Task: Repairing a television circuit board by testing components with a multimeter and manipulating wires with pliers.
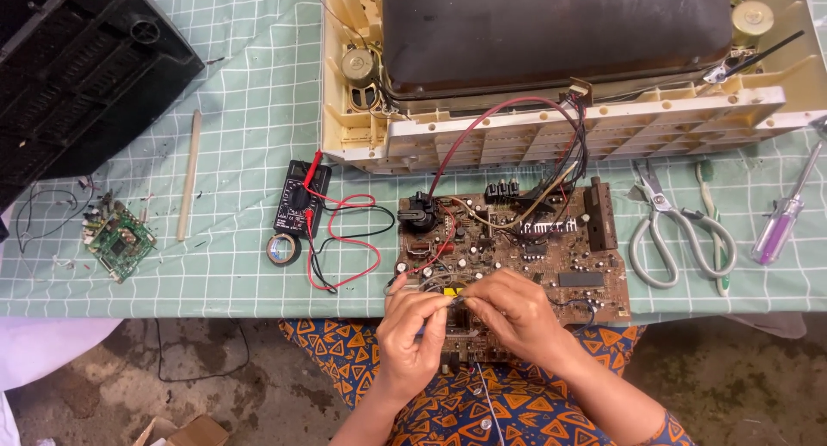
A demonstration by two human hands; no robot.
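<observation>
Both hands pinch something small and dark over the near edge of a brown circuit board.

The left hand [415,330] and right hand [515,315] meet fingertip to fingertip, closed together on a thin part or wire end too small to make out, held just above the circuit board [517,248], probably so it stays over its place there. The board lies at the near table edge, tethered by red and black leads to the cream television shell [568,131] behind it. To the left sit a black multimeter [301,200] with red and black probe wires and a roll of dark tape [283,249]; farther left, a small green board [121,239]. To the right lie grey-handled scissors [676,230] and a purple-handled screwdriver [782,213], within reach.
</observation>
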